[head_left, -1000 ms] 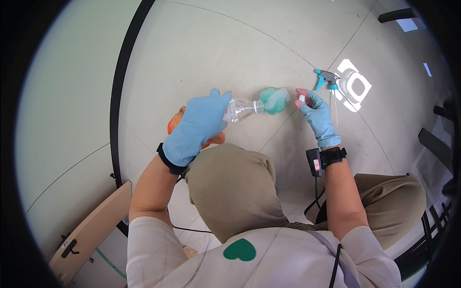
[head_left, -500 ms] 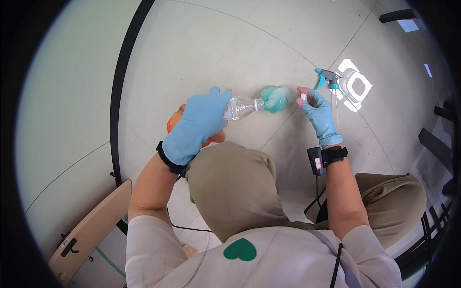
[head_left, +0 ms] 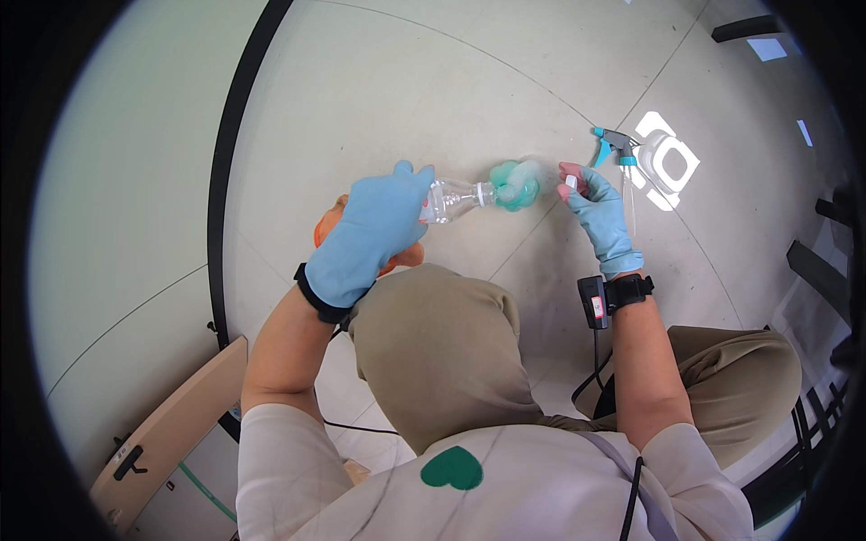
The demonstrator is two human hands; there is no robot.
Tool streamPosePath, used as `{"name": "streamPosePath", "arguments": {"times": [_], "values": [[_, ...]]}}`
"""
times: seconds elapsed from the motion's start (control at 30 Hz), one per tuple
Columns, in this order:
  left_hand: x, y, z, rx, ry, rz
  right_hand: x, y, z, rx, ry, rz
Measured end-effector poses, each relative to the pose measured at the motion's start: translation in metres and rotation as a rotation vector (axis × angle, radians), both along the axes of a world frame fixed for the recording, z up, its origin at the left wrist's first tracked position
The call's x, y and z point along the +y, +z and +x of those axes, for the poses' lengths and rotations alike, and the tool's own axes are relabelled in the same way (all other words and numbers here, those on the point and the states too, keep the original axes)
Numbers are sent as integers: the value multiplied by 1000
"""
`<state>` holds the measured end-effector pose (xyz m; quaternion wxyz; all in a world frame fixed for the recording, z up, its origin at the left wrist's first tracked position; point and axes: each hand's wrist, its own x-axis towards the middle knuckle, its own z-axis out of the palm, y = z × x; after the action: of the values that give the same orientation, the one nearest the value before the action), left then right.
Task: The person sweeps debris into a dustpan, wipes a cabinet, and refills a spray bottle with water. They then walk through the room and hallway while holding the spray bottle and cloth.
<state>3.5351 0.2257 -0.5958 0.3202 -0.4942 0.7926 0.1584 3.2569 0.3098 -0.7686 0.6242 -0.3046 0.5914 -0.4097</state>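
My left hand [head_left: 379, 212], in a light blue glove, is wrapped round a clear plastic bottle [head_left: 456, 200]. The bottle is tipped over, its neck pointing right and down at the opening of a green, lobed container [head_left: 514, 191] with a pale, see-through part. Whether liquid is flowing I cannot make out. To the right of the container, my right hand [head_left: 591, 200], gloved in the same blue with pinkish fingertips, pinches a small white cap [head_left: 570, 182]. Beyond it, a grey and turquoise trigger spray head [head_left: 617, 146] with a thin clear tube lies on the floor.
Pale floor tiles [head_left: 424, 99] with dark joints surround the container. An orange item [head_left: 327, 224] is partly hidden beneath my left forearm and glove. A black strip [head_left: 216, 180] runs along the left side. My bent knee [head_left: 442, 343] rises just below the bottle.
The bottle's neck and the green container have shifted very slightly upward in the picture. Both hands keep their grips and hardly move.
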Motion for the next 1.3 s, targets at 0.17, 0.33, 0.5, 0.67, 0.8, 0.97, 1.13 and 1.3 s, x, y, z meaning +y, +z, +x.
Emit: {"name": "streamPosePath", "arguments": {"times": [0.17, 0.33, 0.5, 0.67, 0.8, 0.97, 1.13, 1.3], "values": [[2, -11, 11, 86, 5, -30, -1, 8, 0, -9, 11, -26], [2, -29, 31, 493, 147, 35, -8, 33, 2, -35, 123, -52], [7, -49, 51, 932, 571, 199, -22, 70, 11, 323, 317, -303], [16, -72, 66, 1237, 1003, 226, -30, 97, 34, 544, 452, -536], [17, -95, 71, 1291, 997, 104, -35, 103, 52, 803, 695, -594], [34, -101, 77, 1291, 1039, -35, -41, 100, 64, 887, 788, -696], [77, -94, 88, 1036, 1358, 10, -47, 96, 65, 918, 888, -700], [98, -106, 78, 762, 1000, 502, -50, 97, 64, 891, 890, -726]]}}
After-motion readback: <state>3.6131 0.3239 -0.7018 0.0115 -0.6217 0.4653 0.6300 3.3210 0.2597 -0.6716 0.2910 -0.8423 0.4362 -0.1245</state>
